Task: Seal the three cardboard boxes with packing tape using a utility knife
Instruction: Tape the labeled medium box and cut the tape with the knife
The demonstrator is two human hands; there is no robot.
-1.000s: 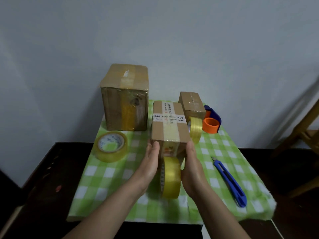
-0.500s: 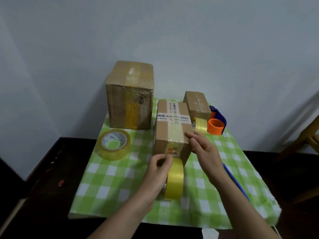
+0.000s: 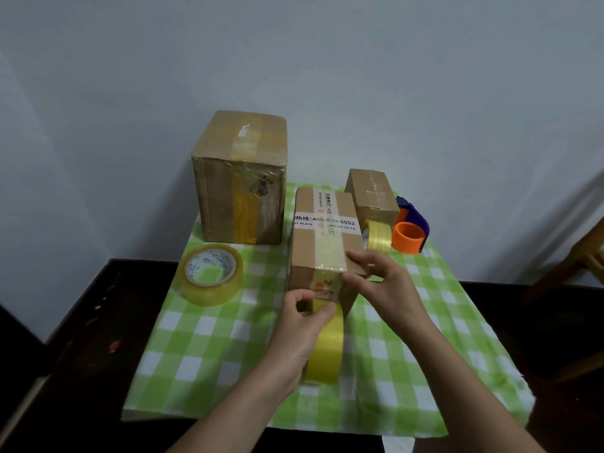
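A medium cardboard box (image 3: 313, 237) with printed white tape stands in the middle of the green checked table. A yellow tape roll (image 3: 327, 351) stands on edge against its near face. My left hand (image 3: 302, 325) grips the top of that roll, pinching the tape at the box's lower front. My right hand (image 3: 380, 282) rests on the box's near right top corner, fingers spread and pressing. A large taped box (image 3: 240, 181) stands at the back left and a small box (image 3: 371, 194) at the back right. The utility knife is hidden behind my right arm.
A big clear tape roll (image 3: 210, 273) lies flat at the left. A second yellow roll (image 3: 379, 238) and an orange and blue tape dispenser (image 3: 408, 232) sit at the back right. A wall is close behind. Dark floor surrounds the table (image 3: 202, 361); wooden furniture (image 3: 575, 256) stands at the right.
Both hands left the box's sides. My left hand dropped onto the yellow roll; my right hand rose to the box's top front corner and now hides the blue knife.
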